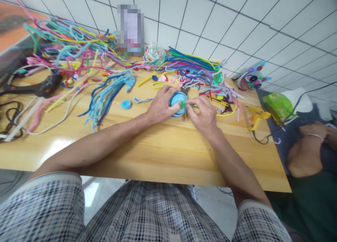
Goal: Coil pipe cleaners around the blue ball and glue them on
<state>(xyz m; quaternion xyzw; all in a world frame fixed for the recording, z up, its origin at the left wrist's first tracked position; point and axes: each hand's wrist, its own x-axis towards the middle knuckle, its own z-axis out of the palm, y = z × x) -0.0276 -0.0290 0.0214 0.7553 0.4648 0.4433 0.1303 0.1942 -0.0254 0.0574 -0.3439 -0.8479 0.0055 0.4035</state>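
My left hand [162, 105] is closed around a light-blue coil [178, 110], which looks wound from pipe cleaner, just above the wooden table. Its thumb lies over the coil, near a small green piece [183, 104] on top. From the right, my right hand [202, 115] pinches a thin green strand, perhaps a pipe cleaner, whose tip meets that piece. Fingers partly hide both. A smaller blue coil [126, 104] lies flat to the left, and a short twisted light-blue strand [142, 100] lies beside my left hand.
Blue pipe cleaners [109, 93] and a black glue gun [39, 86] lie left. Colourful piles [195, 61] line the tiled wall near a clear ball [154, 53]. A yellow glue gun [256, 117] lies right. Another person's arm [305, 154] is beyond the table's right edge.
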